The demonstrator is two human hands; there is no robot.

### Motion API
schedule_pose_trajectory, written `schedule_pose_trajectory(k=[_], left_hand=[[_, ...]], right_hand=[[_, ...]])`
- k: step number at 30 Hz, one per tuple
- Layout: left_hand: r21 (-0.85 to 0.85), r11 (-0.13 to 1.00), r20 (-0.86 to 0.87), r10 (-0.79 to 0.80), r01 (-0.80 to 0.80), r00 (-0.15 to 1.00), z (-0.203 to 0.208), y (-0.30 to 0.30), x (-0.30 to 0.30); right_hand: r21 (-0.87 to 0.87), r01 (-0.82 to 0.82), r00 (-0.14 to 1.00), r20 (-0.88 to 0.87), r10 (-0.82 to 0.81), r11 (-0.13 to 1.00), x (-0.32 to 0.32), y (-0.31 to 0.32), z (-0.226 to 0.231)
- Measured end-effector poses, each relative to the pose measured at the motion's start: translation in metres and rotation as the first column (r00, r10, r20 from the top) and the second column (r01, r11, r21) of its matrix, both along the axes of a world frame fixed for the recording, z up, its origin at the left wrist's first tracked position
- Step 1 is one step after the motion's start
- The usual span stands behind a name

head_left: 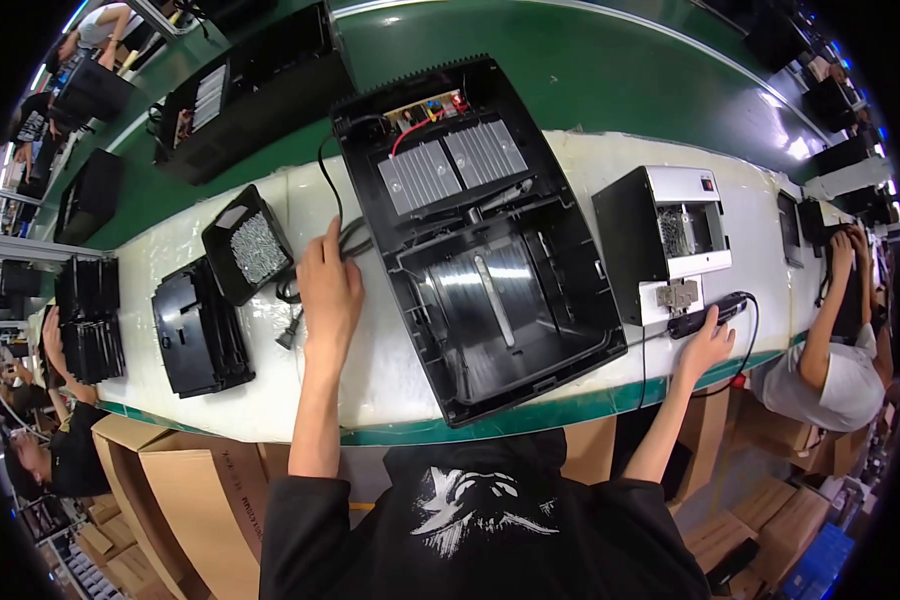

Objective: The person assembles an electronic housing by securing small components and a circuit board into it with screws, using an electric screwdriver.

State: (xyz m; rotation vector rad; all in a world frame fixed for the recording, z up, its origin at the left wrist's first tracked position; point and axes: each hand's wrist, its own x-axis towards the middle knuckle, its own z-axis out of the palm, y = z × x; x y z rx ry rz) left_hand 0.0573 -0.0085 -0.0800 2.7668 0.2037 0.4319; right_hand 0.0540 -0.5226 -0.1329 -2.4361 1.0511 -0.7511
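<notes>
A black plastic housing (500, 300) lies open-side up, tilted, in front of me, with two finned metal heat sinks (452, 170) and a small circuit board (430, 112) in its far part. From its left side comes a black power cord (328, 180). My left hand (328, 290) is closed around that cord beside the housing; its coils pass behind my fingers, and the plug (290, 334) lies by my wrist. On the right, my right hand (708, 348) grips a black electric screwdriver (705, 316), held sideways before a screw feeder (670, 225). The screwdriver's tip is hard to make out.
Left of the cord stand a black bin of screws (255, 245) and stacked black plastic panels (200, 330). More black parts (88, 320) are farther left. Another black housing (255, 90) sits beyond the table. Cardboard boxes (195, 500) stand below its near edge. Co-workers are on both sides.
</notes>
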Motion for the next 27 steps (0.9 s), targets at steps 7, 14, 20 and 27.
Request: schedule_pose_trajectory(k=[7, 14, 20, 27], left_hand=[[-0.594, 0.795, -0.15, 0.044, -0.125, 0.988, 0.011, 0.002, -0.002], [-0.963, 0.266, -0.047, -0.306, 0.038, 0.951, 0.02, -0.025, -0.012], [-0.913, 0.407, -0.141, -0.317, 0.0, 0.938, 0.036, -0.066, -0.013], [-0.725, -0.661, 0.084, -0.364, -0.193, 0.928, 0.058, -0.09, 0.027]], right_hand=[[-0.028, -0.248, 0.936, 0.252, 0.247, 0.968, -0.026, 0.062, 0.026], [0.124, -0.743, 0.532, 0.706, 0.468, 0.657, -0.025, 0.22, 0.038], [0.48, -0.776, 0.548, 0.834, 0.06, 0.41, 0.009, 0.214, 0.054], [-0.638, -0.7, -0.045, 0.489, 0.871, 0.322, 0.027, 0.258, 0.24]])
